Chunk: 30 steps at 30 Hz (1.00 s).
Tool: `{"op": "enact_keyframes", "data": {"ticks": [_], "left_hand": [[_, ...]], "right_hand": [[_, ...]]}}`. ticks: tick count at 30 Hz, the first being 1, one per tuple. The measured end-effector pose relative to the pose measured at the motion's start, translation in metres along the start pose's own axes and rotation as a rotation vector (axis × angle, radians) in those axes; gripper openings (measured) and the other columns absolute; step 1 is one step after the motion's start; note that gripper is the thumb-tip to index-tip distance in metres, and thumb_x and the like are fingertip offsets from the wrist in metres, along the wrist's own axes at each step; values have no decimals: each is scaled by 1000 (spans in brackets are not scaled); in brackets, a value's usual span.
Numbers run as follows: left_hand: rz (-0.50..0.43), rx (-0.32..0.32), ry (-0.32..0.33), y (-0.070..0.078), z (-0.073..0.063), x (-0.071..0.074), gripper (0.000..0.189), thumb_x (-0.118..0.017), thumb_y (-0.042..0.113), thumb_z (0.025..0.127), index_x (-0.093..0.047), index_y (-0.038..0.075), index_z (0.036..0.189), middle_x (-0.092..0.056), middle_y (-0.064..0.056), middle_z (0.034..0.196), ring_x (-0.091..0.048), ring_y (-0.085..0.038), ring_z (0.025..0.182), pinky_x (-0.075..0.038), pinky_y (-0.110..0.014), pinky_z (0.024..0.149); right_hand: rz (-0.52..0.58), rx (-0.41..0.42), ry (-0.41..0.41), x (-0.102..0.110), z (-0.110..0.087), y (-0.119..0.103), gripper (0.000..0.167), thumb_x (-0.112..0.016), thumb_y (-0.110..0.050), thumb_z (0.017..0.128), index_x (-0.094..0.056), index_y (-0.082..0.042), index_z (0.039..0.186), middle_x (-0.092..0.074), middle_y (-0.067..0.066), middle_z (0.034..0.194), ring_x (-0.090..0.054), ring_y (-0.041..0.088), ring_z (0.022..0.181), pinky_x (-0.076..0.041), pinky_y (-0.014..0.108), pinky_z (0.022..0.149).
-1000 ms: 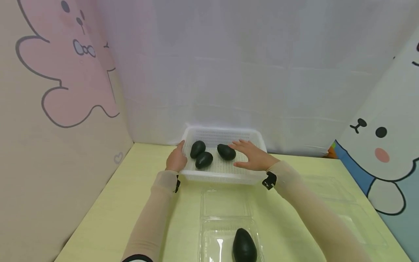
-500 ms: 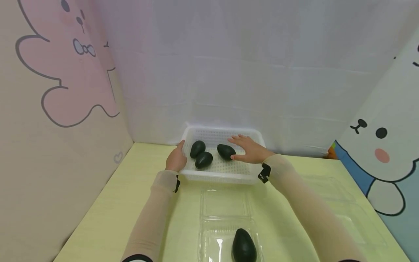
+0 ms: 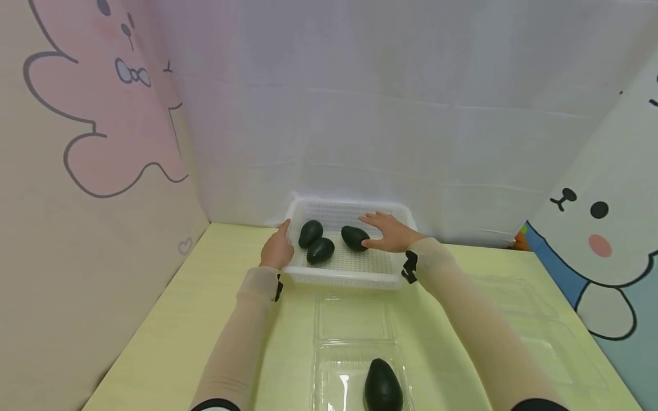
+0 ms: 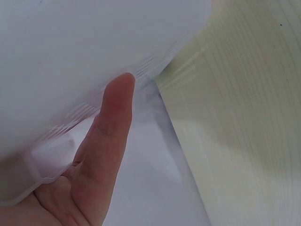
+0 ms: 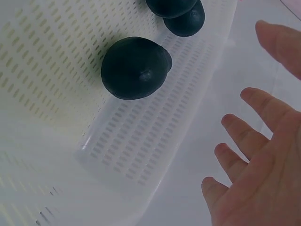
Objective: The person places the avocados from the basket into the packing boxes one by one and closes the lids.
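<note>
A white perforated plastic basket point(image 3: 349, 278) stands against the back wall with three dark green avocados inside: one point(image 3: 311, 234) at left, another point(image 3: 321, 251) just in front of it, a third point(image 3: 354, 238) near the middle. My left hand point(image 3: 276, 249) grips the basket's left side, one finger point(image 4: 115, 117) stretched along the outer wall. Above the basket's right half, my right hand point(image 3: 390, 233) spreads its fingers, thumb overlapping the middle avocado in the head view. In the right wrist view, this hand point(image 5: 263, 160) is apart from the nearest avocado point(image 5: 134, 68).
A clear hinged plastic box point(image 3: 329, 365) lies open on the pale yellow table point(image 3: 216, 319), holding one larger-looking avocado point(image 3: 383, 385). More clear plastic boxes point(image 3: 545, 342) lie at right. Patterned panels stand at both sides.
My right hand has moved slightly back and left over the basket, its thumb coming to the middle avocado's edge. The left hand, basket and avocados have stayed in place.
</note>
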State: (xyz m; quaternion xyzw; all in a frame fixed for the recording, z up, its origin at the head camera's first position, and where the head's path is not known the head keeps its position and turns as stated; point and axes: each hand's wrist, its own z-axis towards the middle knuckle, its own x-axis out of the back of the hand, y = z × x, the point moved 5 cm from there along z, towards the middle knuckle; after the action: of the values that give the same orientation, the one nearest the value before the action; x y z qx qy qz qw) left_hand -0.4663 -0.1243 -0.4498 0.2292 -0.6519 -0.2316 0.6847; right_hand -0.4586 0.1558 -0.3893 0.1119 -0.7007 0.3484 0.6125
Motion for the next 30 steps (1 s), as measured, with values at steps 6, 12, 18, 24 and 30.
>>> {"op": "enact_keyframes", "data": {"ticks": [6, 12, 18, 24, 30], "left_hand": [[-24, 11, 9, -2, 1, 3, 68, -48, -1, 90, -28, 13, 154, -60, -21, 126, -60, -34, 96, -47, -48, 79], [-37, 12, 4, -2, 2, 1, 68, -47, 0, 91, -28, 15, 154, -61, -20, 127, -60, -32, 91, -47, -46, 74], [-21, 18, 17, -5, 2, 0, 68, -48, -1, 91, -29, 15, 154, -62, -19, 125, -60, -30, 91, -48, -45, 76], [-25, 13, 24, -2, 1, 1, 70, -49, -3, 88, -31, 15, 153, -65, -18, 117, -58, -29, 81, -45, -42, 67], [-19, 19, 22, -1, -1, 3, 68, -50, -1, 91, -30, 16, 153, -64, -17, 121, -61, -29, 90, -48, -44, 73]], "right_hand": [[4, -10, -24, -2, 8, -1, 72, -58, -36, 96, -28, -3, 152, -24, 26, 155, -14, 48, 142, -8, 62, 111], [-19, -40, -57, -6, 16, 5, 72, -57, -38, 96, -28, -5, 153, -23, 24, 156, -12, 46, 143, -7, 62, 112], [-17, -42, -84, -8, 24, 3, 72, -57, -37, 96, -28, -5, 153, -23, 25, 155, -12, 47, 143, -5, 62, 112], [-45, -38, -88, -3, 29, 2, 72, -57, -39, 96, -29, -5, 152, -24, 24, 155, -12, 46, 143, -9, 63, 111], [-60, -59, -94, -1, 34, 5, 72, -56, -41, 96, -29, -6, 153, -23, 25, 155, -11, 47, 143, -9, 63, 111]]}}
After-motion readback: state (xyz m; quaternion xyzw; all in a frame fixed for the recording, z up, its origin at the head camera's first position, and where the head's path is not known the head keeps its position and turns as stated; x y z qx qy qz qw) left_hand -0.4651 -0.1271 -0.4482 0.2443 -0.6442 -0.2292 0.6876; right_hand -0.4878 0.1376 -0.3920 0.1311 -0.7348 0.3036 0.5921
